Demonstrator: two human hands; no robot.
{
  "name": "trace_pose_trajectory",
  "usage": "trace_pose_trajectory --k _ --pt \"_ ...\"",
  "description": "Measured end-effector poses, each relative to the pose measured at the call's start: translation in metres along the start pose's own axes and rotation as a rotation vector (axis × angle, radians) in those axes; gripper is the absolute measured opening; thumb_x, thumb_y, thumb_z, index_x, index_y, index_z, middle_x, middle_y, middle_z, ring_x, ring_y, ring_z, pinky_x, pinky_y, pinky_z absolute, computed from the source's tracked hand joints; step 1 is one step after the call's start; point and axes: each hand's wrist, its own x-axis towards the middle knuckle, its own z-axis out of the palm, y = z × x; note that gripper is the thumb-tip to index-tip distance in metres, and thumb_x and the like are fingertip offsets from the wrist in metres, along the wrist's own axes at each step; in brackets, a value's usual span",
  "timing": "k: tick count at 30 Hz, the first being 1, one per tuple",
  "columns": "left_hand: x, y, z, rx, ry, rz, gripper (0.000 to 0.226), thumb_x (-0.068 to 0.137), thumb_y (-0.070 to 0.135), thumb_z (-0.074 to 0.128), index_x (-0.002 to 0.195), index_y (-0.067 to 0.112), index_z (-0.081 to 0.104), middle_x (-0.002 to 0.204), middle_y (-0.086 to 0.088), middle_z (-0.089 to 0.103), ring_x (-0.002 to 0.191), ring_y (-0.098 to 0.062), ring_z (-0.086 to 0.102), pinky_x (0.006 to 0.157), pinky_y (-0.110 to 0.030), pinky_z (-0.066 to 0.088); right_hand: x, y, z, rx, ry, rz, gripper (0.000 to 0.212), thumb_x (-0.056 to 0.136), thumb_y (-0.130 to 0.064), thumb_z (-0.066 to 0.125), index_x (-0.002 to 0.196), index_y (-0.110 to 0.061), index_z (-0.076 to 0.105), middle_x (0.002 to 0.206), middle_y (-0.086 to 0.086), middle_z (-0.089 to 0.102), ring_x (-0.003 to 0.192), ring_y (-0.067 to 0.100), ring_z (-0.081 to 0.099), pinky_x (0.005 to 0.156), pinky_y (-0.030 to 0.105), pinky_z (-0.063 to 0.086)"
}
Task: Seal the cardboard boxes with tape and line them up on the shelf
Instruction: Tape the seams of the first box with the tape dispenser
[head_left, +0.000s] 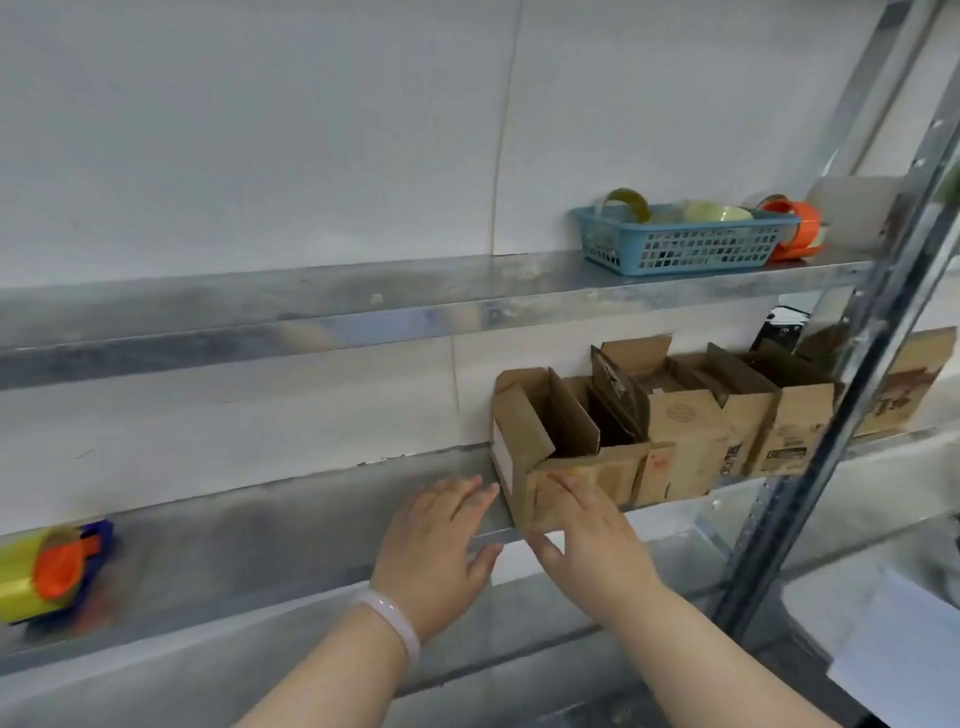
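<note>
Several brown cardboard boxes with open top flaps stand in a row on the metal shelf (291, 525). The leftmost open box (550, 431) is nearest me. My left hand (441, 545) reaches toward its left side with fingers straight, just short of the box corner. My right hand (592, 535) lies with straight fingers against the box's front face. A tape dispenser (47, 571) with an orange core and a yellow-green roll lies on the same shelf at the far left.
On the upper shelf (363, 306) stands a blue plastic basket (680, 239) with tape rolls, and an orange tape dispenser (795, 228) beside it. A metal shelf upright (852, 364) crosses the right side. More boxes (727, 415) fill the shelf's right part.
</note>
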Motion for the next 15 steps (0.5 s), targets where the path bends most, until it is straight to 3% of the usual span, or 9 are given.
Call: trace_pose_trajectory --k 5,8,10,15 --pt "0.05 -0.007 0.021 -0.079 0.053 -0.007 0.057 0.092 0.051 0.04 0.145 0.031 0.035 0.148 0.01 0.038 0.135 -0.013 0.034 0.113 -0.032 0.028 0.071 0.013 -0.012 0.113 0.027 -0.047 0.056 0.094 -0.043 0.048 0.145 -0.025 0.036 0.148 -0.006 0.039 0.136 0.016 0.037 0.11 0.034 0.038" --pt "0.067 -0.013 0.033 -0.103 0.103 0.017 0.054 0.091 0.048 0.045 0.141 0.028 0.044 0.143 0.009 0.045 0.131 -0.013 0.041 0.11 -0.03 0.031 0.107 0.016 -0.009 0.089 -0.1 0.07 0.039 0.094 -0.039 0.048 0.13 -0.025 0.048 0.117 -0.004 0.057 0.104 0.017 0.058 0.088 0.037 0.054" --pt "0.077 -0.015 0.035 -0.133 0.13 0.035 0.051 0.089 0.047 0.047 0.136 0.027 0.05 0.138 0.009 0.051 0.126 -0.012 0.045 0.107 -0.03 0.036 0.127 0.017 -0.004 0.002 -0.204 0.106 0.03 0.093 -0.031 0.051 0.121 -0.02 0.049 0.104 -0.001 0.059 0.089 0.017 0.061 0.08 0.035 0.056" --pt "0.087 -0.032 0.044 -0.216 0.132 0.033 0.046 0.088 0.04 0.056 0.131 0.025 0.056 0.133 0.008 0.054 0.122 -0.014 0.049 0.104 -0.033 0.04 0.156 0.017 0.011 -0.049 -0.274 0.22 0.028 0.094 -0.021 0.046 0.121 -0.012 0.051 0.108 0.01 0.063 0.096 0.03 0.063 0.078 0.04 0.052"
